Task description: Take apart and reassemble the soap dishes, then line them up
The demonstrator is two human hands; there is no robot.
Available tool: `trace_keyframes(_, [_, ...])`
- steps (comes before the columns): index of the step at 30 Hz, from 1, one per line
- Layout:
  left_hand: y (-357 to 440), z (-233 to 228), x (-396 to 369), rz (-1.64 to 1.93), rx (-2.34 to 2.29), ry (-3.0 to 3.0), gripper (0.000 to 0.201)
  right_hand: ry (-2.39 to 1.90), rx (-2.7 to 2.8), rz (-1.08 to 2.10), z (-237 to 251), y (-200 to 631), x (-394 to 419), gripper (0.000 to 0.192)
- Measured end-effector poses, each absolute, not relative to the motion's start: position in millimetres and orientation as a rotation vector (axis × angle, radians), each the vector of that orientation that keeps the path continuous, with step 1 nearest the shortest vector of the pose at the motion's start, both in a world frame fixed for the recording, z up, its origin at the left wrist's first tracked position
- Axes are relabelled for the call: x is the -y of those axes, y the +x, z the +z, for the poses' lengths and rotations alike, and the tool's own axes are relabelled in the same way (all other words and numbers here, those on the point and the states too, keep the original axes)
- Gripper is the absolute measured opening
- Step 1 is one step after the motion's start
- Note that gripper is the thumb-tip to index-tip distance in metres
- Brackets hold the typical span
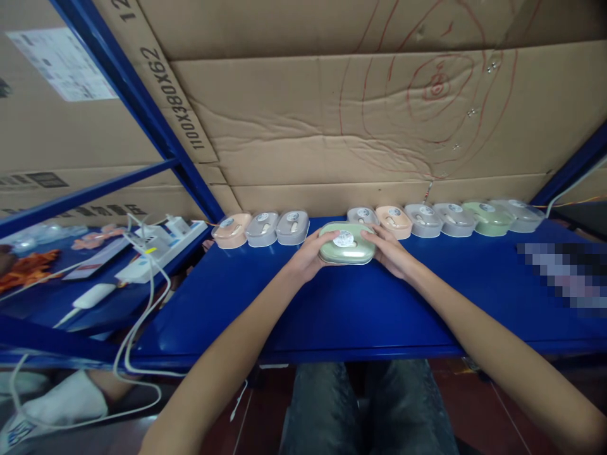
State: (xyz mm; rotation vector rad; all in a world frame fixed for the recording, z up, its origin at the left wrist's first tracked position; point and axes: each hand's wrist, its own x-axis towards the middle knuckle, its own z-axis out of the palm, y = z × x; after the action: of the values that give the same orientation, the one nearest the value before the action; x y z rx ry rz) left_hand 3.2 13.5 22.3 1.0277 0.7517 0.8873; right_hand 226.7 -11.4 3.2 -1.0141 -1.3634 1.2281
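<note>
A pale green rounded box point(346, 244) with a white round sticker on its lid sits on the blue table point(332, 303), just in front of a row of similar boxes. My left hand point(309, 254) grips its left end and my right hand point(389, 251) grips its right end. Behind it the row runs along the cardboard wall: a peach box point(231, 230) and two grey ones point(276, 228) to the left, then a grey box point(362, 216), a peach box point(394, 220), several grey ones and a green box point(488, 217) to the right.
Cardboard sheets point(332, 126) back the table. A blue rack post point(142, 107) rises at left. On the left shelf lie a white power strip point(161, 249) with white cables point(142, 316) and a small white device point(93, 296). My knees show below the table edge.
</note>
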Motion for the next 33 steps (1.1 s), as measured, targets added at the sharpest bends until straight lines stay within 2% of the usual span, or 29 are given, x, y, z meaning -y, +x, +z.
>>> trace_keyframes(3, [1.9, 21.3, -14.4, 0.900, -0.741, 1.057, 0.052, -0.931, 1.256, 1.433, 2.8, 225.9, 10.9, 0.052])
trace_keyframes(6, [1.1, 20.6, -15.7, 0.896, -0.753, 1.068, 0.053, -0.915, 1.199, 1.481, 3.5, 226.7, 11.2, 0.050])
trace_keyframes(16, [2.2, 18.8, -16.8, 0.889, -0.719, 1.076, 0.045, -0.973, 1.165, 1.484, 2.8, 229.6, 9.6, 0.053])
trace_keyframes(24, [2.0, 18.1, -18.9, 0.897, -0.733, 1.078, 0.041, -0.934, 1.128, 1.499, 3.0, 226.1, 11.1, 0.047])
trace_keyframes(33, [1.6, 16.3, -20.0, 0.896, -0.719, 1.120, 0.044, -0.960, 1.136, 1.463, 3.9, 222.7, 14.5, 0.045])
